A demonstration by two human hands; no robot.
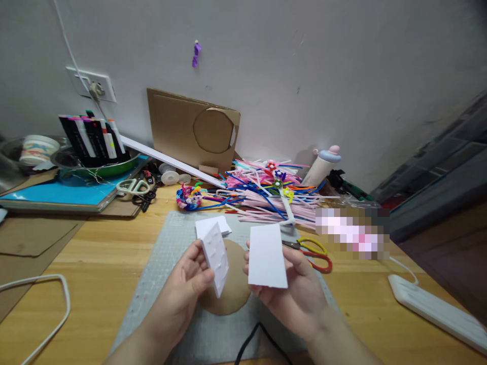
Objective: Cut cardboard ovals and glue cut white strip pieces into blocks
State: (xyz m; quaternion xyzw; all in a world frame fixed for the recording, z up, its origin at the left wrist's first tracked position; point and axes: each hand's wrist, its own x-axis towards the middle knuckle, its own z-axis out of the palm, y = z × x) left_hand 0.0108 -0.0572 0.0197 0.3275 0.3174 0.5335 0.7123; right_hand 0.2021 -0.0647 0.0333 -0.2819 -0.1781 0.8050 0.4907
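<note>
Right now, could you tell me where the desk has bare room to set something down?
Bare wood lies left of the cutting mat, up to the white cable loop, and right of it, between the scissors and the power strip. The back edge is crowded with pipe cleaners.

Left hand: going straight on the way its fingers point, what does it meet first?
Beyond the white dimpled piece it holds, the left hand likely meets the small white pieces lying on the grey cutting mat; height unclear.

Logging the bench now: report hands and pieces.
Left hand grips dimpled white piece. Right hand grips plain white card. Both over brown cardboard disc on cutting mat; scissors lie to its right.
</note>
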